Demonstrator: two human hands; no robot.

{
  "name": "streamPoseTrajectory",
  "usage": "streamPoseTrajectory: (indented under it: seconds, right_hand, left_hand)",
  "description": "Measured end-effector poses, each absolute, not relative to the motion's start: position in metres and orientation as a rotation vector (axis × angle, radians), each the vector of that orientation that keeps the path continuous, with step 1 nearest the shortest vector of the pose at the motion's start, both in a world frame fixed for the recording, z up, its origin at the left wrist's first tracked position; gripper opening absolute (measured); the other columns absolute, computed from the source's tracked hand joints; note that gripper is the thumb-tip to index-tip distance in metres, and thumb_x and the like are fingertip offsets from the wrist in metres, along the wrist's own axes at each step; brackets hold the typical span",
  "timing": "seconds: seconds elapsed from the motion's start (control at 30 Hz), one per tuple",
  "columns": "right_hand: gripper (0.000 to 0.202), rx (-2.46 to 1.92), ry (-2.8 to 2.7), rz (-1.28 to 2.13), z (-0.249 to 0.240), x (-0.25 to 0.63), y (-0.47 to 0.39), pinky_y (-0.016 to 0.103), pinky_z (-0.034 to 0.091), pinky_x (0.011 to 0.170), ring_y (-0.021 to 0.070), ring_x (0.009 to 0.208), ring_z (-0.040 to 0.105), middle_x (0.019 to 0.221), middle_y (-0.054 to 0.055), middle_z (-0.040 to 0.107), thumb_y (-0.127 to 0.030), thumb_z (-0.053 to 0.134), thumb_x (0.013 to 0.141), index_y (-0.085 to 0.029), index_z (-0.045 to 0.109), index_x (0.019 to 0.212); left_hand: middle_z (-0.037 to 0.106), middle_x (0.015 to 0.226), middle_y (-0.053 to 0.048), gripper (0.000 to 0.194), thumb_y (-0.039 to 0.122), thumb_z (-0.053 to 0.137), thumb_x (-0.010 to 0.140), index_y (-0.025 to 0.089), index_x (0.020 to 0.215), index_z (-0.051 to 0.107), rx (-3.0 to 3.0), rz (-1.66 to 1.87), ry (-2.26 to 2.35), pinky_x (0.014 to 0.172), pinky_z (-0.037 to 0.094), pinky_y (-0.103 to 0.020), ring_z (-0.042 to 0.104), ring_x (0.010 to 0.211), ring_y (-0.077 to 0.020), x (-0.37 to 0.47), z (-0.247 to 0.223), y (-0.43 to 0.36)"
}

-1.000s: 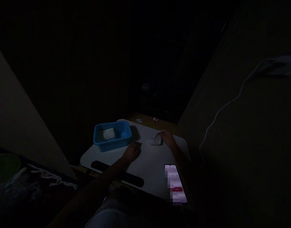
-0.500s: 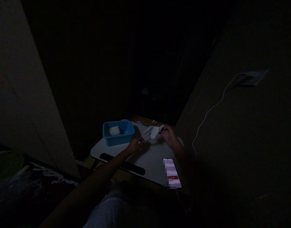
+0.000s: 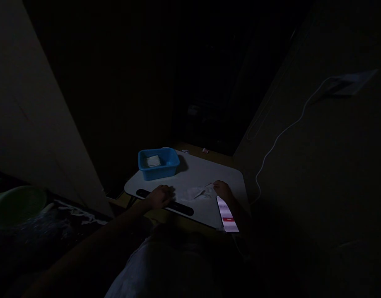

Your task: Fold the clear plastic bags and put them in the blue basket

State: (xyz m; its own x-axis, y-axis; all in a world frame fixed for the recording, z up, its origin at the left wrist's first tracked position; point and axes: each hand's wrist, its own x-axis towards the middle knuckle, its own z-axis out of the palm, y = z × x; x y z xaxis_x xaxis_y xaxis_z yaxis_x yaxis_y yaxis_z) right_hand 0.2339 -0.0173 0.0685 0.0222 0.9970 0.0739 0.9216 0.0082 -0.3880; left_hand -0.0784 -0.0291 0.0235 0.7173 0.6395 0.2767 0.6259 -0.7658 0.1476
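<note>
A thin, crumpled white cloth (image 3: 195,193) lies on the pale table. My right hand (image 3: 223,190) is closed on its right end, fingertips pinched low over the tabletop. Left of the cloth and apart from it, my left hand (image 3: 159,196) is curled above the front edge of the table; darkness hides whatever its fingers may hold. A blue plastic basket (image 3: 161,171) stands at the table's back left, with a folded white piece (image 3: 153,161) inside.
The small folding table (image 3: 215,169) has a dark slot (image 3: 184,209) along its front. A lit phone (image 3: 228,215) lies by my right forearm. Small items, one a pink-and-white piece (image 3: 205,151), sit behind the table. A white cable (image 3: 279,136) hangs down the right wall.
The white cloth has come down from between my hands onto the tabletop. My left hand has let go of it and moved left and nearer; my right hand has lowered with its end.
</note>
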Motion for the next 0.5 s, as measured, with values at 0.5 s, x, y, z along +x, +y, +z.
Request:
streamPoseTrajectory:
  seconds: [0.5]
  right_hand:
    - [0.023,-1.841,-2.504,0.109,0.048,0.223,-0.021,0.029,0.034,0.082,0.018,0.094,0.048,0.098,0.001,0.057,-0.021,0.059,0.06,-0.025,0.061,0.083]
  left_hand:
    - [0.051,0.118,-0.013,0.038,0.026,0.046,0.077,0.014,0.113,0.051,2.722,0.538,1.088,0.09,0.038,-0.035,0.046,0.107,-0.0214,-0.102,0.011,-0.032]
